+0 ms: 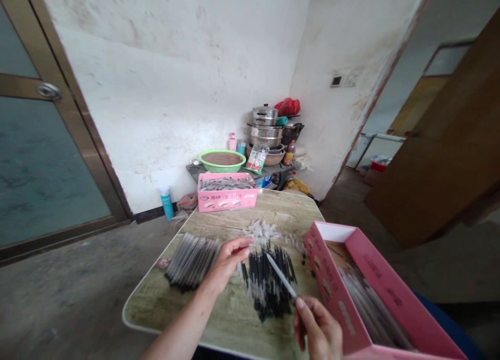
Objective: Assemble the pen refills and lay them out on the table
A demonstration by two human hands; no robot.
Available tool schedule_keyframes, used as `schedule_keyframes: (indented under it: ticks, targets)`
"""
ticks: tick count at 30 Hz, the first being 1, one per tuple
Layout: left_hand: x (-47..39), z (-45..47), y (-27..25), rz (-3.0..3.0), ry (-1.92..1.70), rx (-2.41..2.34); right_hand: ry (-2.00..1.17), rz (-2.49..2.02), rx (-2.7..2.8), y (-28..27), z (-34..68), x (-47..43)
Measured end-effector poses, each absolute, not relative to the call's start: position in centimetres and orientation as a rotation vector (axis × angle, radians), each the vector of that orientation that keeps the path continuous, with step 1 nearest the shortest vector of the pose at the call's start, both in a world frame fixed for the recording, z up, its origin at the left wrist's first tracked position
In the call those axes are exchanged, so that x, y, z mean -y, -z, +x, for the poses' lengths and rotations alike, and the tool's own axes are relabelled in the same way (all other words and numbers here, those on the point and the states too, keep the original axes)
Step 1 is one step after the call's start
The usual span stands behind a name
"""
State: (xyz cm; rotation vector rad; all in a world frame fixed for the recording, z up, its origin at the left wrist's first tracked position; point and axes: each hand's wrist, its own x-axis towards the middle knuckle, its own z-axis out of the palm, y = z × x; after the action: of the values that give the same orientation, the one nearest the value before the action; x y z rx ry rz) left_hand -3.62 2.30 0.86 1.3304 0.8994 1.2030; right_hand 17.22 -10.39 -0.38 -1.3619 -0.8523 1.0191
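From the head camera, the right hand is pinching the near end of a slim clear pen barrel, fingers closed on it, holding it slanted up and away over the pile of black refills on the table. The left hand is reaching in with fingers curled at the far edge of that pile; whether it is gripping anything I cannot tell. A bundle of finished pens is lying to the left. Clear caps are scattered just beyond. An open pink box is sitting at the right, and another pink box is standing at the table's far edge.
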Motion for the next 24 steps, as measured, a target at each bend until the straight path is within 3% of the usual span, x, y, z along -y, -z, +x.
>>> schedule_keyframes:
  ticks: [7, 24]
  targets:
    - [0.4, -5.3, -2.5, 1.230, -1.180, -0.819, -0.869, -1.472, 0.999, -1.4, 15.5, 11.0]
    - [1.2, -4.0, -1.6, 0.975, -1.316, -0.863, -0.873, -1.514, 1.094, -0.8, 13.5, 11.3]
